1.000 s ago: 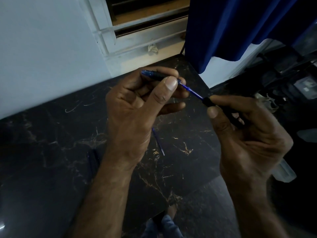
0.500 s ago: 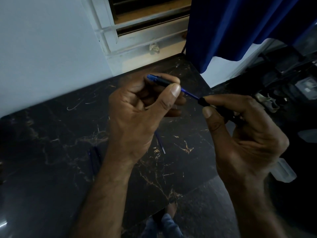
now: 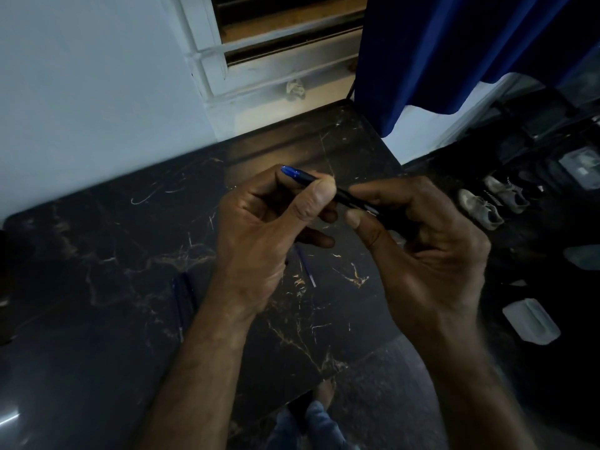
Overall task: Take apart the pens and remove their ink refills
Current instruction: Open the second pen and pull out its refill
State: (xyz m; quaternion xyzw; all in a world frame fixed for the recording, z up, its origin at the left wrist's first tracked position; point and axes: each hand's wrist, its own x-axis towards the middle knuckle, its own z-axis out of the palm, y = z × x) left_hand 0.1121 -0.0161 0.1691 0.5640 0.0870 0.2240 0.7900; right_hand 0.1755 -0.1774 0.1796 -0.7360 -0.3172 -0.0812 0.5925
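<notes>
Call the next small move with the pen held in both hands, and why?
Probably pull the hands apart along the pen: left hand pinches the blue-capped end, right hand the other, no refill showing between them.

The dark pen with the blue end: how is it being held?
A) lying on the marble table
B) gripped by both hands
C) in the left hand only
B: the left hand and right hand each grip the dark pen with the blue end above the table.
</notes>
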